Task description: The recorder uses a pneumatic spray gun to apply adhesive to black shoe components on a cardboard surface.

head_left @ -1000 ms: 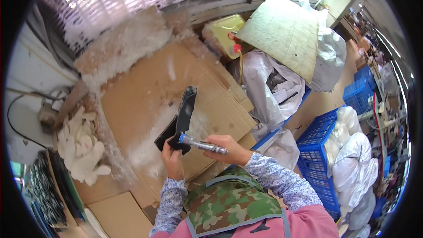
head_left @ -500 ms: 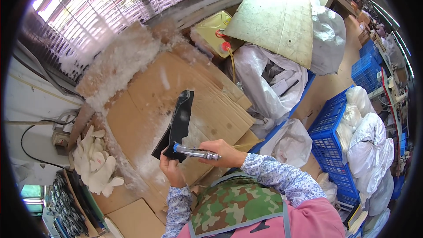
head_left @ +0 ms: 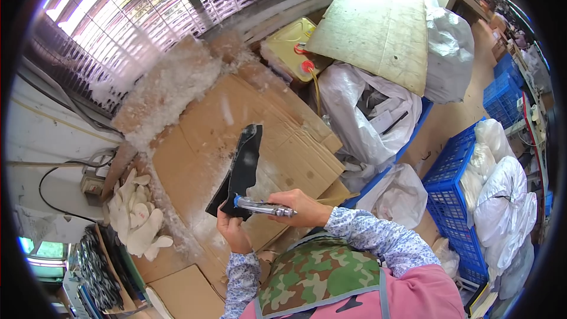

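My left hand pinches the lower end of a long black piece of sheet material, which looks folded or doubled with a narrow flap at its left side. The piece is held up over a cardboard sheet. My right hand is wrapped round a silver spray gun with a blue ring near its nozzle. Its tip points left, right at the lower part of the black piece; whether they touch I cannot tell.
White fluffy residue coats the board below the barred window. Pale gloves lie to the left. On the right are a yellow jerrycan, a white sack, a flat board and a blue crate with bags.
The whole view has shifted slightly, so the surroundings sit a little further right. Both hands keep their hold, and the spray gun stays at the black piece's lower end.
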`<state>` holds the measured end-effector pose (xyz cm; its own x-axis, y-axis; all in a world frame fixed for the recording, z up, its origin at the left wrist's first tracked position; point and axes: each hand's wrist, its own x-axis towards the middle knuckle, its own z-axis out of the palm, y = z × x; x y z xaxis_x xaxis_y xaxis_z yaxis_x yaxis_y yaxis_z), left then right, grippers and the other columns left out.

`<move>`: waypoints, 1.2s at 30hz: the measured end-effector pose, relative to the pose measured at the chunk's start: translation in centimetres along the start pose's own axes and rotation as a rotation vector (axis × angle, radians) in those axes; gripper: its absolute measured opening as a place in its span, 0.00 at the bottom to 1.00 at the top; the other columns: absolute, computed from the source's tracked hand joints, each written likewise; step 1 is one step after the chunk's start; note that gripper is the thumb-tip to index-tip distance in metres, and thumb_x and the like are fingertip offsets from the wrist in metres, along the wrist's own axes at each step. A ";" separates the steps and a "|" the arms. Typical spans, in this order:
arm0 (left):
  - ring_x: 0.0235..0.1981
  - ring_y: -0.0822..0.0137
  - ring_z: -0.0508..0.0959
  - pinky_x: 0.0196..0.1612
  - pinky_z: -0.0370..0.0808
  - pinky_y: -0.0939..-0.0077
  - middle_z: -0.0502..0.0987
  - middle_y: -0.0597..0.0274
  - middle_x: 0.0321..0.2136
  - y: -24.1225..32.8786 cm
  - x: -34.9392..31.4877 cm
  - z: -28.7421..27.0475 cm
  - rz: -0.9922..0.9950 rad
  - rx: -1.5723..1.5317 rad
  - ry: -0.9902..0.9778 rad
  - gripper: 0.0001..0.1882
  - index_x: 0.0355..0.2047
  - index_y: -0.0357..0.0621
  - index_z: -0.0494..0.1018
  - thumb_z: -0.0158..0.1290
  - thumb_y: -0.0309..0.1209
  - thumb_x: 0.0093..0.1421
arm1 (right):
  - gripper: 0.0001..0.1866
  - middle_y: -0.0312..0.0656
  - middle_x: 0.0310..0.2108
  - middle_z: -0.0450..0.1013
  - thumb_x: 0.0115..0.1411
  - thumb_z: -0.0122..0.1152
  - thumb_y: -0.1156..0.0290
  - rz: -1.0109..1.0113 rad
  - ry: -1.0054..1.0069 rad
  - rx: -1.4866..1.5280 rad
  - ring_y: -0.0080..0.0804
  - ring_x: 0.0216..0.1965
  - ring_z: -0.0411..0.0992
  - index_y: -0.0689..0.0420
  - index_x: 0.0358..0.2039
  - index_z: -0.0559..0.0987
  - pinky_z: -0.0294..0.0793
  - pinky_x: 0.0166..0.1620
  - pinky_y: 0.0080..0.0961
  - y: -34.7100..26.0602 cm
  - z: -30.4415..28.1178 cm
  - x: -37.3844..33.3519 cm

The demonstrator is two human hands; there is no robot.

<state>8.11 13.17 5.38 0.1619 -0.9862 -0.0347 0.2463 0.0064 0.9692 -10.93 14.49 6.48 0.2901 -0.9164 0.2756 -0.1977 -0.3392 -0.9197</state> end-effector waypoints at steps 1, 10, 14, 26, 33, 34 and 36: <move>0.38 0.71 0.74 0.43 0.71 0.80 0.74 0.60 0.37 0.1 -0.1 0.1 -0.002 0.005 -0.006 0.24 0.43 0.34 0.69 0.36 0.15 0.43 | 0.09 0.46 0.23 0.71 0.51 0.64 0.72 -0.002 -0.002 0.003 0.44 0.24 0.71 0.60 0.30 0.73 0.68 0.27 0.32 0.1 -0.1 0.0; 0.39 0.71 0.73 0.43 0.69 0.80 0.74 0.62 0.37 0.1 -0.9 0.7 0.009 0.010 0.012 0.24 0.42 0.35 0.70 0.36 0.15 0.43 | 0.09 0.46 0.24 0.72 0.50 0.63 0.74 0.000 -0.029 0.028 0.44 0.26 0.71 0.60 0.31 0.74 0.69 0.29 0.32 0.4 -0.6 -0.5; 0.39 0.71 0.73 0.44 0.69 0.79 0.74 0.62 0.37 0.4 -1.2 0.9 0.018 0.015 0.021 0.24 0.43 0.34 0.69 0.36 0.14 0.43 | 0.09 0.46 0.24 0.72 0.49 0.63 0.74 -0.014 -0.036 0.033 0.44 0.25 0.72 0.60 0.31 0.74 0.69 0.28 0.32 0.2 -0.8 -0.6; 0.39 0.72 0.73 0.43 0.70 0.80 0.74 0.63 0.37 0.1 -2.0 1.0 0.024 -0.011 0.038 0.24 0.43 0.36 0.69 0.37 0.14 0.44 | 0.10 0.46 0.25 0.72 0.49 0.64 0.74 -0.026 -0.046 0.025 0.44 0.26 0.72 0.60 0.31 0.73 0.70 0.29 0.31 0.0 -1.0 -1.0; 0.38 0.73 0.73 0.43 0.69 0.80 0.73 0.63 0.37 0.0 -2.3 1.1 0.034 0.013 0.047 0.24 0.44 0.35 0.69 0.37 0.14 0.45 | 0.10 0.46 0.25 0.72 0.47 0.63 0.75 -0.019 -0.046 0.039 0.47 0.27 0.72 0.60 0.31 0.73 0.70 0.30 0.33 0.1 -1.0 -1.4; 0.38 0.73 0.73 0.43 0.69 0.80 0.73 0.64 0.37 0.0 -2.4 1.1 0.032 0.015 0.049 0.24 0.44 0.36 0.69 0.37 0.14 0.45 | 0.11 0.48 0.26 0.72 0.46 0.62 0.75 0.007 -0.054 0.058 0.49 0.28 0.71 0.60 0.32 0.73 0.69 0.31 0.36 0.0 -1.0 -1.5; 0.38 0.73 0.73 0.43 0.69 0.80 0.73 0.63 0.37 -0.1 -2.5 1.2 0.032 0.017 0.051 0.24 0.44 0.36 0.69 0.37 0.14 0.45 | 0.10 0.46 0.25 0.72 0.48 0.63 0.75 -0.017 -0.043 0.039 0.47 0.27 0.72 0.59 0.31 0.73 0.70 0.30 0.33 0.1 -1.0 -1.6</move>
<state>6.59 15.43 5.67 0.2178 -0.9759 -0.0158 0.2242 0.0343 0.9739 -12.40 15.71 6.20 0.3336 -0.9001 0.2801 -0.1558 -0.3457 -0.9253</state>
